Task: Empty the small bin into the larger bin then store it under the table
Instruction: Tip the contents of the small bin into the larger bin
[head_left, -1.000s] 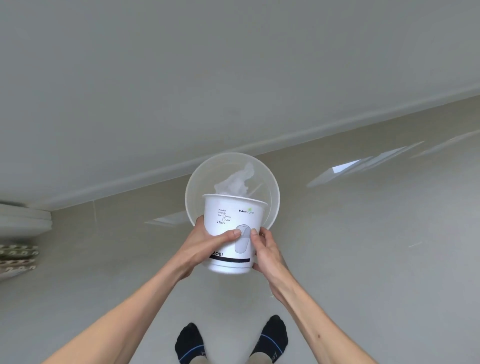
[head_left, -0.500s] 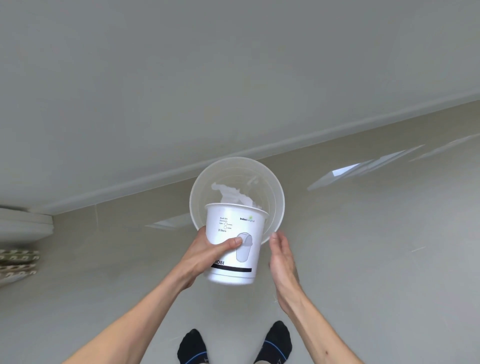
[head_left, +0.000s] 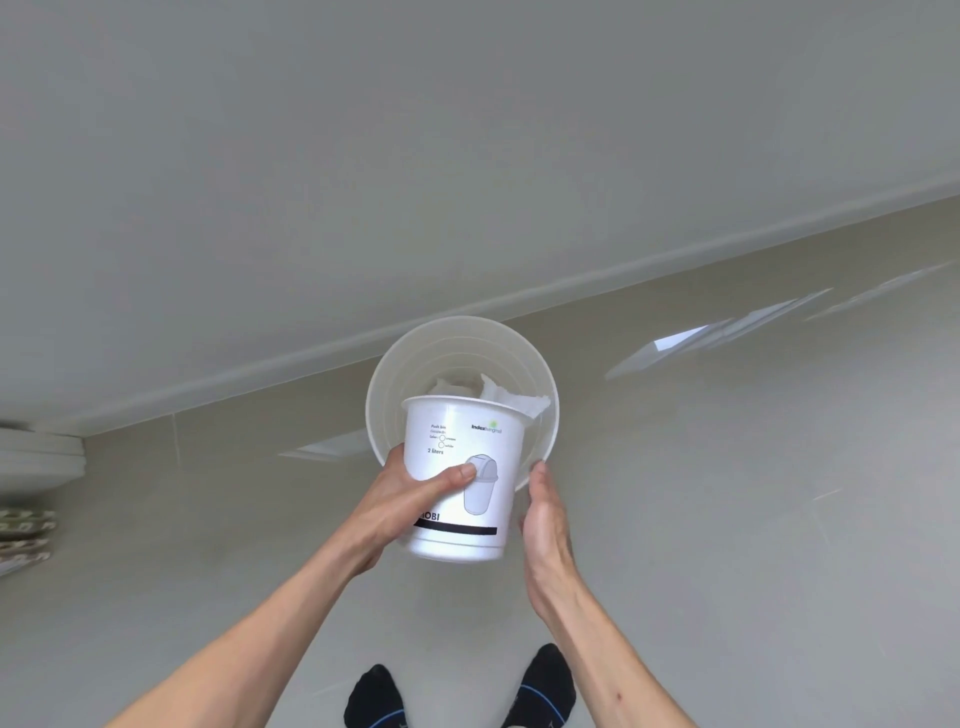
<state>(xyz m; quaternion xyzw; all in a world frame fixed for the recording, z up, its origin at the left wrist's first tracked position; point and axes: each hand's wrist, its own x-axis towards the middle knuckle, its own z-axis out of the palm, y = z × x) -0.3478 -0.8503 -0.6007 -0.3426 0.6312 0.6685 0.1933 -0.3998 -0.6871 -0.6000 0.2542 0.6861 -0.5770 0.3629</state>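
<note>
Glossy pale floor tiles (head_left: 727, 519) run up to a white skirting board and a plain grey-white wall (head_left: 467, 130), and patches of window light glare off the tiles at right. From the head camera, the larger bin (head_left: 395, 374), translucent white and round, stands on the floor near the wall with crumpled white paper (head_left: 511, 397) lying inside it. The small bin (head_left: 457, 483), a white push-bin body with a printed label, is tipped mouth-forward over the larger bin's near rim. The left hand (head_left: 400, 504) is clamped on its side, thumb across the label. The right hand (head_left: 545, 514) is flat and spread beside it, seemingly just off the wall. Two dark-socked feet (head_left: 374, 696) show below.
</note>
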